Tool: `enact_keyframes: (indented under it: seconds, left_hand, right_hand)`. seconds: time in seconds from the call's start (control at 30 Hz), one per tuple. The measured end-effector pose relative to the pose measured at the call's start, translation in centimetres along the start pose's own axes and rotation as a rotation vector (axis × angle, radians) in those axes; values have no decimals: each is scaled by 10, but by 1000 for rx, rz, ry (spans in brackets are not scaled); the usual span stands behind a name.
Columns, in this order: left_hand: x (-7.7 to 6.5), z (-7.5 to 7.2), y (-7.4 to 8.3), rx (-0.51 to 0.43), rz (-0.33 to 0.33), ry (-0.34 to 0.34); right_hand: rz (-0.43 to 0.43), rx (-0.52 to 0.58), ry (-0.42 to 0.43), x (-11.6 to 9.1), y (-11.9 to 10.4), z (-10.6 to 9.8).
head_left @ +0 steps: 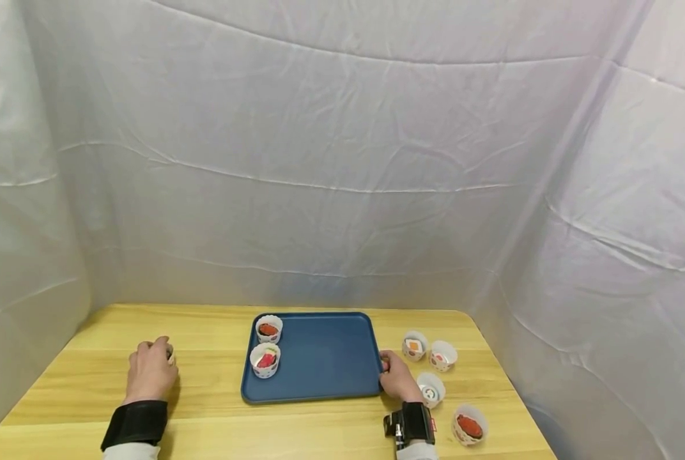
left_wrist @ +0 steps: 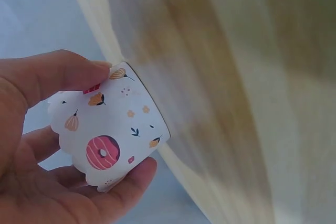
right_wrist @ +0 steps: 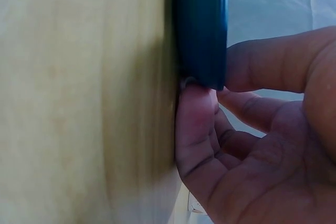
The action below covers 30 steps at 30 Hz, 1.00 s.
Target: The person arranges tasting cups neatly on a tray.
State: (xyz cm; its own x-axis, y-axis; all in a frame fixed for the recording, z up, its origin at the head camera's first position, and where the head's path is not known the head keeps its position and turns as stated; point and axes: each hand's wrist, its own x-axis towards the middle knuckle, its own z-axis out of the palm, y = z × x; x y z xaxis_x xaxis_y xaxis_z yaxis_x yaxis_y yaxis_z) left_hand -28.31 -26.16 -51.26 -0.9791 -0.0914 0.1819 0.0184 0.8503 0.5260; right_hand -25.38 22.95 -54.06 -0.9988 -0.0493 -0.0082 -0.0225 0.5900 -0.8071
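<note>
My left hand [head_left: 151, 370] is at the left of the wooden table, holding a white paper baking cup [left_wrist: 113, 124] printed with flowers and a pink donut. Thumb and fingers grip its sides in the left wrist view; the cup's base is at the tabletop, and its contents are hidden. Across the table, my right hand [head_left: 399, 377] pinches the right rim of a blue tray [head_left: 328, 358], thumb over the edge and a finger low against it. Two paper cups stand along the tray's left side: one with a red-orange filling [head_left: 268, 329], one with a red and pale filling [head_left: 266, 361].
Right of the tray stand several more paper cups: one with an orange and white piece [head_left: 414, 345], one with a pink bit [head_left: 443, 356], one with a white swirl [head_left: 431, 390] and a red-filled one [head_left: 469, 426]. Grey-white sheeting [head_left: 319, 191] encloses the table's back and sides.
</note>
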Motion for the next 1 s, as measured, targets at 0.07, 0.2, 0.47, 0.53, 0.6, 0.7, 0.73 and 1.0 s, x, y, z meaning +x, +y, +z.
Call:
enact_keyframes:
  seconds: [0.07,0.2,0.47,0.53,0.6,0.7,0.73,1.0]
  left_hand:
    - [-2,0,1,-11,2,7]
    - [-3,0,6,-11,-1,14]
    - [-7,0,19,-1,49,50]
    - [-7,0,23,-7,50,52]
    - [-8,0,27,-8,59,50]
    - [-9,2,33,-23,67,40]
    - [-10,3,35,-28,70,39]
    - [-10,7,51,-48,55,42]
  right_hand:
    - [-1,-9,-1,0,1,1]
    - [1,-15,11,1,1,1]
    - [8,-6,11,2,4,0]
    - [11,1,10,2,5,0]
    - [13,5,10,2,6,0]
    - [19,13,13,2,6,0]
    - [24,15,13,2,6,0]
    - [39,22,13,4,6,1]
